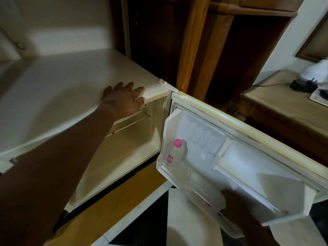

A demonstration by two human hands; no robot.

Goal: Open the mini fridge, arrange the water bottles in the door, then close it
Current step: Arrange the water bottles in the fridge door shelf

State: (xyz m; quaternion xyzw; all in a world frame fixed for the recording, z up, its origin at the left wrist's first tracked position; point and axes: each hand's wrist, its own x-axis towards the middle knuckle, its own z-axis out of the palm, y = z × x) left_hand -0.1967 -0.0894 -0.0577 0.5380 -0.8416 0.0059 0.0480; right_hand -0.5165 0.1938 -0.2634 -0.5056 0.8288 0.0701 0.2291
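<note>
Head cam, looking down: right hand (230, 199) is low at the open door's (248, 125) bottom shelf, mostly hidden behind blurry plastic, so can't tell its grip. Water bottle (174, 155) with pink cap stands upright at the shelf's hinge end. Left hand (124, 100) lies flat, fingers spread, on the mini fridge's (62, 96) top front edge.

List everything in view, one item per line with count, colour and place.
mini fridge: one, cream, left, cabinet looks empty
fridge door: one, cream with white liner, swung open at right
water bottle: one clearly seen, clear with pink cap, upright in door shelf; a second blurred at the lower shelf
wooden cabinet: one, brown, behind
side table: one, wood, far right, holding dark gadgets and a cable
left hand: flat on fridge top edge
right hand: low behind door shelf, grip unclear
</note>
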